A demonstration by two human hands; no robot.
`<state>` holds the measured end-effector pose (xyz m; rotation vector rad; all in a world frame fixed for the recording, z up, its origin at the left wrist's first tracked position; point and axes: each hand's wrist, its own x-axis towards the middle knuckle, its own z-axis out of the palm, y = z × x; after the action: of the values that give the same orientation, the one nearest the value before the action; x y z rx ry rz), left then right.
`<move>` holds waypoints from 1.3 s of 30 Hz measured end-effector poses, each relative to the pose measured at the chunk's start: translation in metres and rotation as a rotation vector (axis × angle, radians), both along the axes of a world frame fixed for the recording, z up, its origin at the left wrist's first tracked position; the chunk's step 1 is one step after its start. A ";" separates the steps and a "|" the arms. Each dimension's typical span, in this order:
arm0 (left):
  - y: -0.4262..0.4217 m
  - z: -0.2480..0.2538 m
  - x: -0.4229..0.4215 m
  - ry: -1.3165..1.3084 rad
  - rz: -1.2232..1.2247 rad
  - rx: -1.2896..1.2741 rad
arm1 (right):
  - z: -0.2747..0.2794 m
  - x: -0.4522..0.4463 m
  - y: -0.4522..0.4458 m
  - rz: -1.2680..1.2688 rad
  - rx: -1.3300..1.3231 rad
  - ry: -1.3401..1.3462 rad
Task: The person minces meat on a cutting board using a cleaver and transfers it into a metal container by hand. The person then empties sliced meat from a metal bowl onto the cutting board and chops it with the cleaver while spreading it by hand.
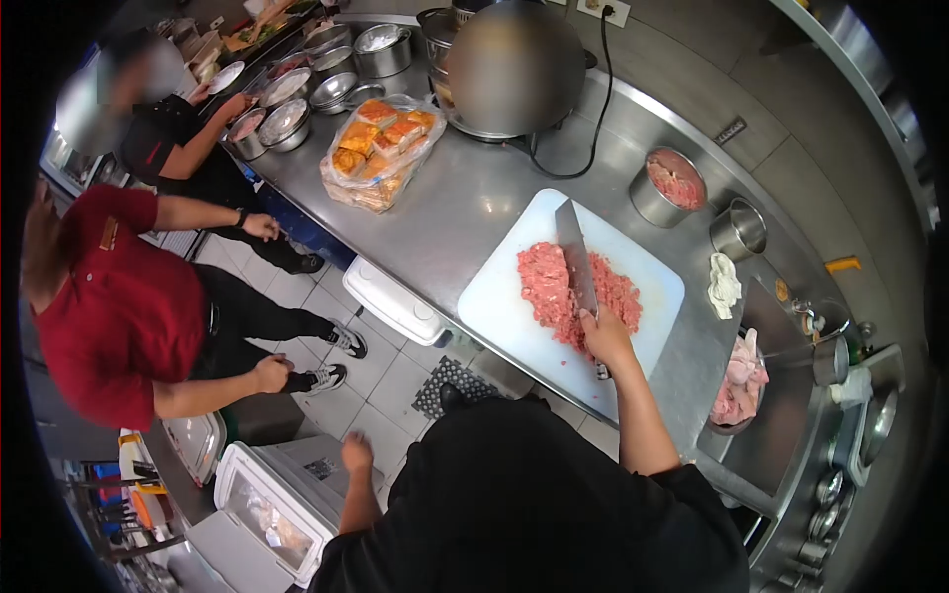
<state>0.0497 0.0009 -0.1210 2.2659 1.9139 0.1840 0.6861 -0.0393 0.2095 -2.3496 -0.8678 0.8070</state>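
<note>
The cutting board (pixel 489 296) lies at the front edge of the counter (pixel 425 232), with ground meat (pixel 544 277) on it and a knife (pixel 575 252) across the meat. Left and farther back sits a bag of food (pixel 383 153); metal bowls (pixel 287 124) stand beyond it. Behind, to the right, stands a pot containing meat (pixel 652 206); rightward follow a second pot (pixel 736 232) and, nearer the front, a cloth (pixel 724 287) beside the sink (pixel 781 415).
</note>
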 end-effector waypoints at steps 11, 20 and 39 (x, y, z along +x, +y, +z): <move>0.225 0.253 0.363 -0.765 -0.323 0.286 | 0.082 -0.013 0.000 -0.053 0.382 -0.314; 0.234 0.246 0.390 -0.481 -0.284 0.243 | 0.018 -0.019 0.035 0.165 -0.226 -0.228; 0.232 0.239 0.390 -0.483 -0.307 0.243 | -0.008 -0.009 0.000 0.100 0.072 -0.214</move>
<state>0.4398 0.2333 0.1175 2.3415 1.3445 0.8704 0.6771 -0.0398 0.2020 -2.3742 -1.0918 0.5591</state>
